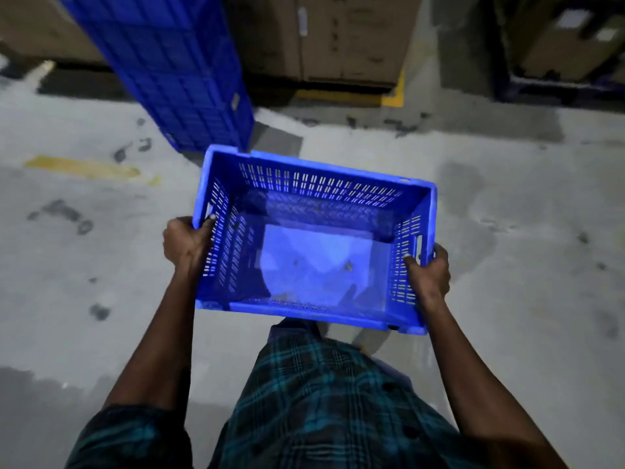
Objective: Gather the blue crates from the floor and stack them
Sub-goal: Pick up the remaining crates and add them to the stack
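I hold an empty blue crate (pixel 314 211) with slotted walls in front of my body, off the floor. My left hand (pixel 184 242) grips its left short side at the handle slot, fingers hooked over the rim. My right hand (pixel 429 272) grips the right short side the same way. A tall stack of blue crates (pixel 169 66) stands on the floor ahead and to the left, its base just beyond the held crate's far left corner. Bits of debris lie on the held crate's floor.
Grey concrete floor (pixel 507 231) with dark stains and worn yellow line marks (pixel 84 167). Cardboard boxes (pixel 345 38) stand at the back centre and right, on dark pallets. My checked shirt fills the lower middle.
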Available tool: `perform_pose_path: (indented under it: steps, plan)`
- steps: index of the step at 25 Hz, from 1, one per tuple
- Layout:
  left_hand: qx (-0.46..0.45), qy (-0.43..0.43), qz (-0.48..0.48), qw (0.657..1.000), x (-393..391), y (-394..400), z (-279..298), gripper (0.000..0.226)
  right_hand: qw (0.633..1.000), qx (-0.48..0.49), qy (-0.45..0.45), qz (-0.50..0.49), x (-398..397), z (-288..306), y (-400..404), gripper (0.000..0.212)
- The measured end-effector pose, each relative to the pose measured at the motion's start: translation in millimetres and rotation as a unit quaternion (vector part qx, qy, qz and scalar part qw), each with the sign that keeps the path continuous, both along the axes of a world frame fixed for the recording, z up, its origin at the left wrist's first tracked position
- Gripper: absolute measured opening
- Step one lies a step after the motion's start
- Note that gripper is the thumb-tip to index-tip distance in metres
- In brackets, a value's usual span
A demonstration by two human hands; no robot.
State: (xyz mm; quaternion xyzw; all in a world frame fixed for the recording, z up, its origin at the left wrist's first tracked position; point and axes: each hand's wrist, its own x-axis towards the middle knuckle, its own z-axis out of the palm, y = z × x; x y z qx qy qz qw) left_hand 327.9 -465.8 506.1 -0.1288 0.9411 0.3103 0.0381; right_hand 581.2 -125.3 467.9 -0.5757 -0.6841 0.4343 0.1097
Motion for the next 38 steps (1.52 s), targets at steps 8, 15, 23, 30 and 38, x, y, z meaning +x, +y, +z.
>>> perform_pose_path:
  steps: [8, 15, 23, 30, 38]
  plan:
    - [0.056, -0.014, 0.141, 0.988, -33.4, -100.1, 18.4, 0.058, 0.983, 0.093, 0.004, 0.158, -123.7, 51.8, -51.3, 0.067]
    - [0.192, 0.028, 0.041, 0.980, -146.5, -181.6, 28.3, 0.041, 0.981, 0.088, 0.071, 0.157, -256.5, 80.7, -105.1, 0.065]
    - [0.159, 0.072, -0.009, 0.985, -249.0, -219.1, 60.2, 0.022, 0.974, 0.102, 0.114, 0.167, -373.1, 123.2, -129.1, 0.051]
    - [0.011, 0.080, 0.077, 0.994, -345.0, -199.4, 111.1, 0.026, 0.966, 0.151, 0.097, 0.184, -504.9, 178.4, -115.9, 0.043]
    - [0.017, 0.140, 0.109, 0.984, -462.5, -205.3, 181.3, 0.026, 0.946, 0.181, 0.174, 0.204, -642.2, 269.9, -116.8, 0.038]
